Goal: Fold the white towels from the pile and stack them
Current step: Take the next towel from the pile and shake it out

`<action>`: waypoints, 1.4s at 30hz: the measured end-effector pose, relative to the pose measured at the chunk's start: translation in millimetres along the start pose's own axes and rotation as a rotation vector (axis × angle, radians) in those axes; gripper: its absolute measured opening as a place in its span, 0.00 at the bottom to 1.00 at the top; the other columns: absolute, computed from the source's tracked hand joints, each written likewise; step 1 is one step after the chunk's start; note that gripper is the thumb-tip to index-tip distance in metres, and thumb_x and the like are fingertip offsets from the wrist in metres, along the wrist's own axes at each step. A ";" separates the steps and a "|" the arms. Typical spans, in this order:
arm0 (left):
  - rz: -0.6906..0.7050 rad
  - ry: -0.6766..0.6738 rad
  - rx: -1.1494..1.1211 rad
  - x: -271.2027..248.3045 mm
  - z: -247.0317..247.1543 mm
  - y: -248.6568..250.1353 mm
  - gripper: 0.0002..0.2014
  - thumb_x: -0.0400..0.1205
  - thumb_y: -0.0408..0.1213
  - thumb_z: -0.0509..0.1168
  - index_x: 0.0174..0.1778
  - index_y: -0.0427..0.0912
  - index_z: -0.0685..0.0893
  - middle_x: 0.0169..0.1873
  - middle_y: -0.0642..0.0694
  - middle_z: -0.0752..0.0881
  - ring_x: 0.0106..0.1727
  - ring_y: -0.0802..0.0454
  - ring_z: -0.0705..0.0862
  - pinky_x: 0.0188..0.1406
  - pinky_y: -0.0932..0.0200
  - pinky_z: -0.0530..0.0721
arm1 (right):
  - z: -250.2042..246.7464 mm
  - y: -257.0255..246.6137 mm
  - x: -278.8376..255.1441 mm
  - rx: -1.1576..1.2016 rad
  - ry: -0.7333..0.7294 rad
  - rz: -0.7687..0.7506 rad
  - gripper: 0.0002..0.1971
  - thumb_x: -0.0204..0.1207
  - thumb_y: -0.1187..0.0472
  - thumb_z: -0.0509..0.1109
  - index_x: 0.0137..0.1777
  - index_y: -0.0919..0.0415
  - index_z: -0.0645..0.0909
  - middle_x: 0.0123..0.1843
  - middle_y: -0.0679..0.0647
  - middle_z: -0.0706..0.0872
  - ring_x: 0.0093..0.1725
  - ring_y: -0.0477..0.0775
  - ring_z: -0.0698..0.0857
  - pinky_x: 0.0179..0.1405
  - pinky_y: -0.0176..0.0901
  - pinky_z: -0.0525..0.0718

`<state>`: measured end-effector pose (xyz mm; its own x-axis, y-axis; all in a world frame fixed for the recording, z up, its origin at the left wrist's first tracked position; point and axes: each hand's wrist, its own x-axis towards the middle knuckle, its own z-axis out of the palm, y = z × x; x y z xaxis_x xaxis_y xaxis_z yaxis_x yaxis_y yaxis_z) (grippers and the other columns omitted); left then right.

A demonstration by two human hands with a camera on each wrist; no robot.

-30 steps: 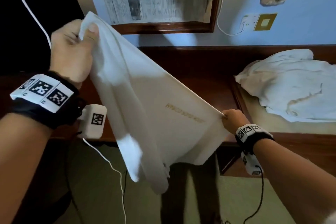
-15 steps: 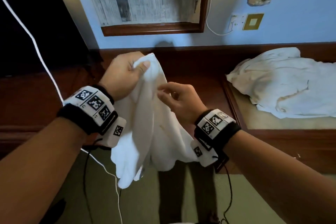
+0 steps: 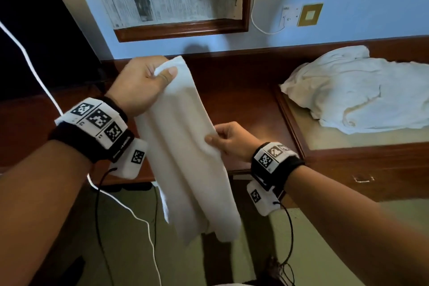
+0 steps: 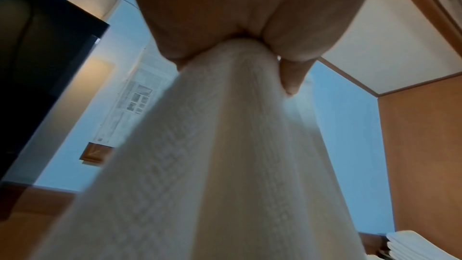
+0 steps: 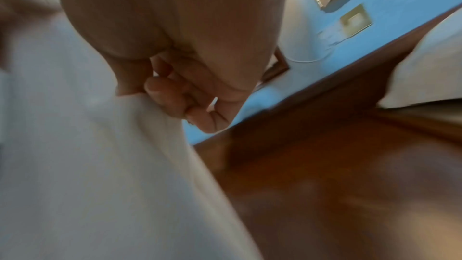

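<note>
Above the dark wooden desk (image 3: 243, 109), our left hand (image 3: 139, 86) grips the long white towel's (image 3: 185, 146) top. Our right hand (image 3: 232, 140) pinches its edge midway.

A crumpled towel pile (image 3: 362, 90) lies on the wooden desk (image 3: 243, 109).

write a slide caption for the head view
Left hand grips the top of a hanging white towel while right hand pinches its side edge; crumpled white towel pile waits.
</note>
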<state>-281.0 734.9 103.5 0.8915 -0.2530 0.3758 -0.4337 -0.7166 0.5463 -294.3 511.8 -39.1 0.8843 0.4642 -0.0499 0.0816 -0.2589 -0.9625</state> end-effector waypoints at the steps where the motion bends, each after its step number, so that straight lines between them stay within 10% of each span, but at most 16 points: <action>1: -0.018 0.013 0.006 -2.0 -3.5 -2.8 0.15 0.90 0.39 0.62 0.36 0.42 0.80 0.31 0.51 0.79 0.30 0.67 0.77 0.32 0.71 0.71 | -5.1 24.1 -5.1 -0.120 0.006 0.069 0.16 0.81 0.48 0.71 0.47 0.64 0.87 0.36 0.56 0.88 0.32 0.45 0.82 0.30 0.46 0.81; 7: -0.034 0.095 -0.038 -14.5 -21.6 -26.4 0.21 0.88 0.49 0.62 0.42 0.32 0.83 0.37 0.33 0.83 0.36 0.41 0.79 0.40 0.51 0.81 | -54.2 140.2 -69.1 -0.539 0.057 0.557 0.13 0.81 0.51 0.70 0.43 0.60 0.86 0.41 0.56 0.88 0.42 0.55 0.87 0.43 0.45 0.82; 12: -0.038 0.148 -0.095 -18.6 -20.5 -28.1 0.17 0.89 0.44 0.62 0.44 0.32 0.84 0.32 0.43 0.80 0.29 0.66 0.76 0.31 0.69 0.74 | -88.4 178.1 -119.6 -0.706 0.232 0.879 0.11 0.82 0.55 0.68 0.55 0.59 0.90 0.53 0.60 0.90 0.55 0.62 0.88 0.49 0.42 0.81; 15: -0.019 0.166 -0.162 -14.9 -10.6 -22.7 0.20 0.89 0.43 0.62 0.45 0.25 0.82 0.34 0.40 0.80 0.32 0.60 0.76 0.33 0.63 0.75 | -88.0 169.5 -124.9 -0.747 0.243 0.930 0.13 0.81 0.63 0.65 0.60 0.59 0.88 0.61 0.61 0.89 0.61 0.64 0.86 0.53 0.43 0.81; 21: 0.035 -0.068 -0.124 -6.2 28.6 12.7 0.17 0.89 0.44 0.62 0.42 0.34 0.83 0.35 0.44 0.81 0.35 0.53 0.78 0.38 0.57 0.75 | -61.7 73.3 -68.8 -0.520 0.445 0.314 0.25 0.76 0.66 0.70 0.74 0.54 0.80 0.62 0.57 0.89 0.55 0.53 0.86 0.62 0.42 0.81; 26: 0.066 -0.256 -0.125 -6.9 64.6 37.4 0.14 0.88 0.40 0.64 0.36 0.51 0.81 0.32 0.51 0.81 0.32 0.60 0.77 0.34 0.59 0.74 | -40.9 -48.5 -34.2 -0.059 0.278 -0.247 0.22 0.79 0.67 0.74 0.72 0.62 0.78 0.64 0.53 0.86 0.62 0.51 0.86 0.62 0.47 0.86; 32: 0.024 -0.247 -0.204 -9.1 51.3 46.3 0.15 0.86 0.51 0.61 0.42 0.45 0.84 0.39 0.37 0.85 0.41 0.37 0.84 0.45 0.35 0.83 | -41.4 -82.8 -28.7 -0.023 0.351 -0.346 0.04 0.82 0.64 0.70 0.47 0.61 0.87 0.40 0.51 0.89 0.41 0.44 0.85 0.43 0.41 0.84; 37: -0.030 -0.148 -0.511 -14.6 50.7 39.1 0.08 0.83 0.45 0.68 0.46 0.43 0.83 0.39 0.54 0.88 0.40 0.60 0.86 0.39 0.56 0.85 | -48.8 -123.8 -20.5 -0.192 0.543 -0.416 0.07 0.83 0.60 0.70 0.47 0.61 0.89 0.42 0.55 0.90 0.41 0.43 0.84 0.46 0.43 0.85; 42: -0.123 -0.127 -0.805 -34.6 83.4 20.8 0.18 0.82 0.46 0.70 0.58 0.33 0.84 0.47 0.45 0.92 0.47 0.49 0.91 0.42 0.56 0.90 | -76.2 -156.8 -19.7 -0.267 0.677 -0.487 0.06 0.83 0.60 0.70 0.48 0.56 0.88 0.41 0.40 0.87 0.41 0.33 0.83 0.44 0.32 0.83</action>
<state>-310.0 674.4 39.4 0.9259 -0.3093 0.2170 -0.2500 -0.0709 0.9656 -289.5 478.7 133.1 0.7990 -0.0058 0.6013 0.5513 -0.3919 -0.7365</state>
